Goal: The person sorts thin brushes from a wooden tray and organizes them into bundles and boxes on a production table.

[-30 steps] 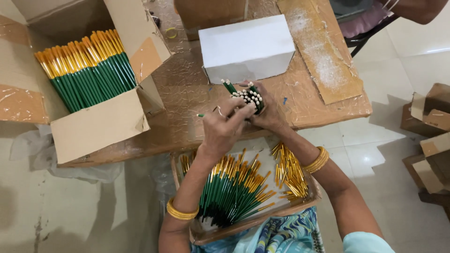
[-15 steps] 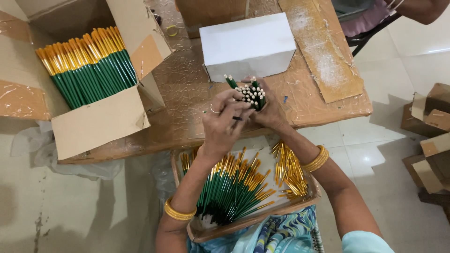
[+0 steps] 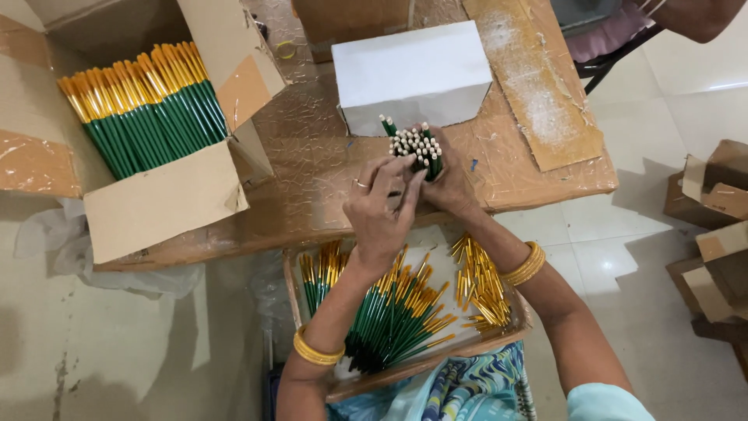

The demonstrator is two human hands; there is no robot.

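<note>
while both hands' fingers [image 3: 393, 183] clench it, brush bundle [image 3: 414, 148] upright, pale handle ends toward camera

1. A small packing workshop: an open cardboard carton [image 3: 148, 156] at the table's [image 3: 312, 171] left edge holds rows of green paintbrushes [image 3: 144, 105].
2. Loose brushes fill a lap tray [image 3: 405, 366].
3. Flattened cartons [image 3: 713, 203] stack on the tiled floor [image 3: 631, 257].

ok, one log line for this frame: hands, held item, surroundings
right hand: grips brush bundle upright | left hand: fingers on bundle | below: tray of brushes | table: white box, carton
</note>
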